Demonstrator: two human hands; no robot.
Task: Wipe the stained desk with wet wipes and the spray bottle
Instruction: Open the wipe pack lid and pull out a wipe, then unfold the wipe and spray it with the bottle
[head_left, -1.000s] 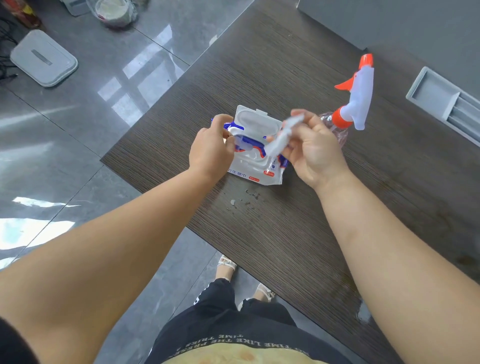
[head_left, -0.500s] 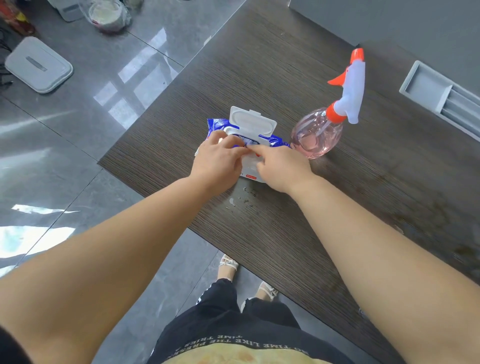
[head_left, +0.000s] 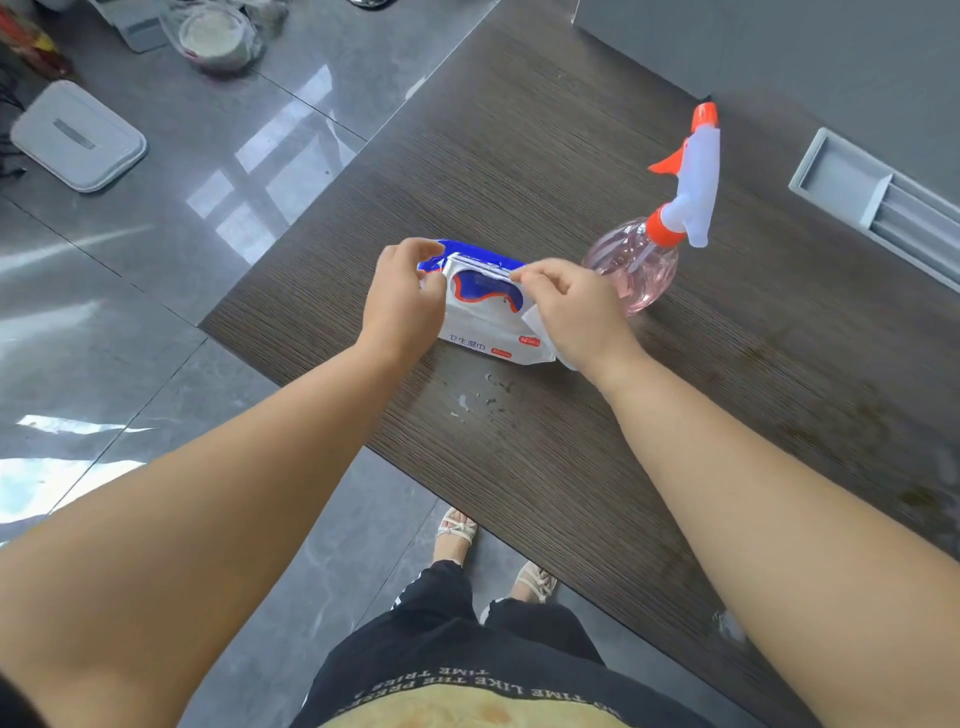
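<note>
Our left hand (head_left: 400, 299) grips the wipes pack (head_left: 485, 322) at 9 o'clock, and our right hand (head_left: 571, 306) pinches it at 3 o'clock.

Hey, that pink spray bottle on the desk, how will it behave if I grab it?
The spray bottle stands on a wide round body, so it probably sits steady. Its tall trigger head overhangs one side, so a push up high might tip it. The smooth clear plastic could be slippery.

Single head view, steep downward, close over desk (head_left: 519, 156).
</note>
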